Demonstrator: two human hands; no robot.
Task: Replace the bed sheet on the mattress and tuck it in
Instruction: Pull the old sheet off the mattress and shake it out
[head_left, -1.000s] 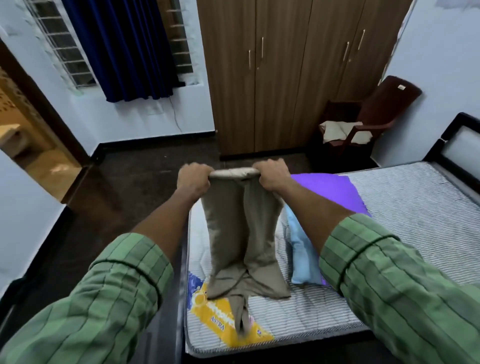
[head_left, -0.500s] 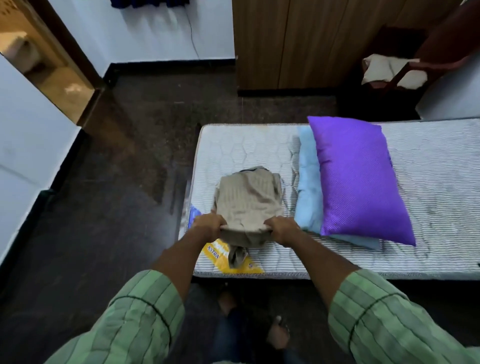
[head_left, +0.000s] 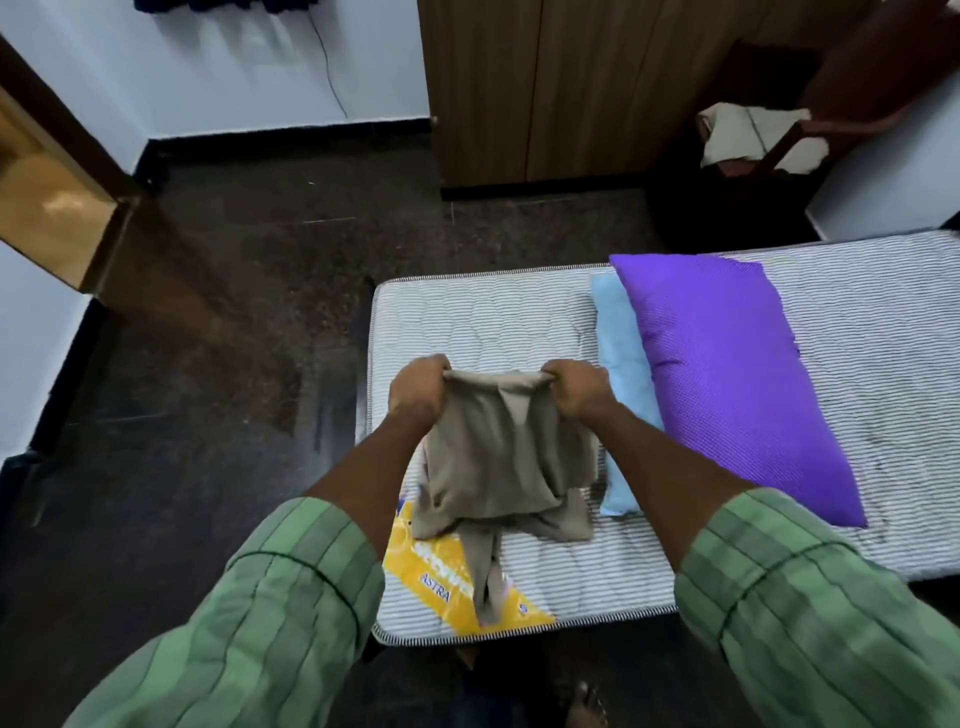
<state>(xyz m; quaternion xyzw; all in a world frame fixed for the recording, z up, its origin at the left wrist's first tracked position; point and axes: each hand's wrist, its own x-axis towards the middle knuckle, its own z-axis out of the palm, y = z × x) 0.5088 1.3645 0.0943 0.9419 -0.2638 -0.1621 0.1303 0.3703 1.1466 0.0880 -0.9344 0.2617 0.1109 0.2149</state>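
I see both hands out in front of me over the near corner of the bare striped mattress (head_left: 519, 322). My left hand (head_left: 418, 392) has its fingers curled tight round the top left corner of a folded beige sheet (head_left: 498, 462), and my right hand (head_left: 574, 389) grips the top right corner the same way, so the top edge runs taut between the two fists. The sheet hangs down from them in loose folds, and its lower part lies bunched on the mattress, with one narrow tail trailing over the yellow label (head_left: 431, 577) toward the near edge. Just to the right of the sheet lies a light blue pillow (head_left: 621, 364), and a purple pillow (head_left: 727, 374) rests partly on top of it, further right. Green striped sleeves (head_left: 291, 613) cover both forearms
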